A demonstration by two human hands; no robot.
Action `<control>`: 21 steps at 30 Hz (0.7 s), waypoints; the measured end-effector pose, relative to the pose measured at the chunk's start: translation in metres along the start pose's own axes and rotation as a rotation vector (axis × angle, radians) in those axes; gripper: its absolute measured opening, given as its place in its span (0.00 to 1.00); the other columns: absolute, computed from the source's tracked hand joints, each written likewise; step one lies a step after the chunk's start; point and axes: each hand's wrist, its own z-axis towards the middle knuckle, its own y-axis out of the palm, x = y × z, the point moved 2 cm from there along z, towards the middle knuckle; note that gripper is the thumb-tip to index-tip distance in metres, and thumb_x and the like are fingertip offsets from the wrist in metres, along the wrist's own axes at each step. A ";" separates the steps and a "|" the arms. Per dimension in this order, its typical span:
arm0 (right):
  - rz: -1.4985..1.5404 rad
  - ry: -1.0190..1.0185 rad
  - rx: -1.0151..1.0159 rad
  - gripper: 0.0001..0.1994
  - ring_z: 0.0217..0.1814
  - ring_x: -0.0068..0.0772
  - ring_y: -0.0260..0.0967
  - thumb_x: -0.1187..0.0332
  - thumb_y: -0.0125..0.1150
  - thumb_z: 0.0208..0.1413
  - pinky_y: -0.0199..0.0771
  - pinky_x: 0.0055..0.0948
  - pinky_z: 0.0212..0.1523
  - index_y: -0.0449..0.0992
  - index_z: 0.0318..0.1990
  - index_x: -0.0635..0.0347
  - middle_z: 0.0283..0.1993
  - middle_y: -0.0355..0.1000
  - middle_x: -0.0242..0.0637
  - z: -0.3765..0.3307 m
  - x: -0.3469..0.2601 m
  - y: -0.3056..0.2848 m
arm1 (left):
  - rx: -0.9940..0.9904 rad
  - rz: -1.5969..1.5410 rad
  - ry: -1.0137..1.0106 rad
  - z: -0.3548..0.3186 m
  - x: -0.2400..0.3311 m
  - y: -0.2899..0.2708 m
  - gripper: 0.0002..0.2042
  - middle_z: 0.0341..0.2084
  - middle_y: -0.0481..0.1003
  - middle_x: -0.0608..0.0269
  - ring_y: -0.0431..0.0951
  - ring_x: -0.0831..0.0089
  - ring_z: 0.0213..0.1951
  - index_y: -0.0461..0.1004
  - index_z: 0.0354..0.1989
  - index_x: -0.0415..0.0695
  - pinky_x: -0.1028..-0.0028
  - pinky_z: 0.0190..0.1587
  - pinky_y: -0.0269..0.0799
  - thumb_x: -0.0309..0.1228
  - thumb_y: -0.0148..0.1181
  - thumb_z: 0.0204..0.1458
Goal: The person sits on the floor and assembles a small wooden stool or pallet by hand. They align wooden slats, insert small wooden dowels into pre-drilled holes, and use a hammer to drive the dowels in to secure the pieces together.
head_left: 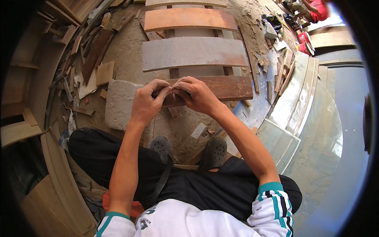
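Right hand point(196, 94) over edge of board point(235, 87)

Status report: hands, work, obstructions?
Left hand, right hand: fingers bunched together over reddish-brown wooden plank. Anything pinched unclear. Rough grey block near left hand.

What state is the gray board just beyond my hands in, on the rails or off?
On. The gray board lies across both dark rails, which show at its near and far edges.

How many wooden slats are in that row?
4: the red-brown slat is nearest, the grey slat beyond it, then the orange-brown slat, and the tan slat at the top edge. More may be out of view.
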 end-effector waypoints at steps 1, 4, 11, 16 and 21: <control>0.000 -0.007 0.004 0.08 0.46 0.45 0.75 0.79 0.64 0.52 0.78 0.38 0.47 0.80 0.41 0.62 0.43 0.78 0.42 0.000 0.000 0.000 | -0.003 -0.005 0.005 0.000 -0.001 0.000 0.06 0.30 0.82 0.57 0.83 0.73 0.34 0.80 0.39 0.38 0.73 0.38 0.76 0.27 0.64 0.57; -0.009 -0.023 0.005 0.09 0.47 0.46 0.75 0.79 0.63 0.52 0.78 0.38 0.48 0.79 0.41 0.62 0.43 0.77 0.42 0.001 -0.002 0.000 | -0.004 -0.021 0.019 0.000 -0.003 -0.002 0.06 0.30 0.82 0.58 0.81 0.75 0.33 0.80 0.39 0.39 0.74 0.37 0.75 0.26 0.65 0.56; -0.110 -0.045 -0.047 0.11 0.46 0.48 0.74 0.78 0.64 0.49 0.77 0.40 0.47 0.78 0.42 0.63 0.42 0.76 0.42 0.005 -0.009 -0.001 | -0.047 -0.031 0.023 -0.002 -0.001 -0.007 0.05 0.30 0.82 0.59 0.81 0.75 0.32 0.80 0.38 0.39 0.74 0.37 0.76 0.23 0.66 0.53; -0.247 -0.067 -0.109 0.15 0.46 0.48 0.74 0.78 0.65 0.46 0.78 0.39 0.48 0.77 0.44 0.63 0.42 0.76 0.43 0.004 -0.012 0.001 | -0.041 0.010 0.091 -0.002 -0.004 -0.007 0.06 0.32 0.82 0.59 0.82 0.75 0.33 0.80 0.38 0.38 0.74 0.37 0.77 0.21 0.65 0.51; -0.231 -0.075 -0.102 0.13 0.46 0.47 0.73 0.77 0.65 0.42 0.76 0.40 0.48 0.75 0.39 0.62 0.39 0.74 0.42 0.005 -0.015 -0.001 | -0.049 -0.012 0.078 -0.001 -0.003 -0.007 0.06 0.31 0.82 0.58 0.82 0.75 0.32 0.80 0.38 0.38 0.75 0.37 0.76 0.21 0.65 0.51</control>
